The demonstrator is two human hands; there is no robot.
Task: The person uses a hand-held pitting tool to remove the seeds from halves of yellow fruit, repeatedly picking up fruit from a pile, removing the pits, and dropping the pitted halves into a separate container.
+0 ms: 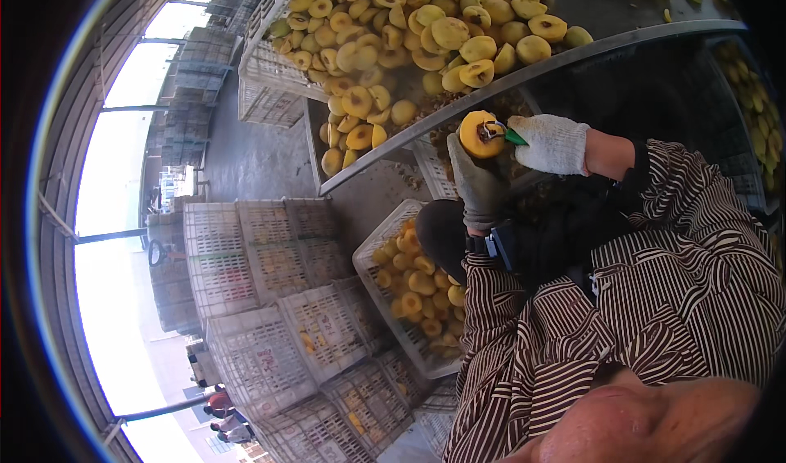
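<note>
My gloved left hand point(481, 191) is closed around a yellow peach half point(473, 135), its cut face with the dark pit hollow turned up. In my gloved right hand point(550, 144) is a pitting tool point(515, 137) with a green handle. The tool's curved metal end rests at the hollow of the peach half. Both hands are just below the near edge of a metal worktable point(524, 72). Many peach halves point(450, 34) are heaped on that table, several with brown centres showing.
Beside my leg stands a white plastic crate point(368, 254) full of peach halves. Stacked white crates point(262, 361) fill the lower left. Another crate of fruit point(749, 103) is at the far right. People point(229, 418) are visible in the distance.
</note>
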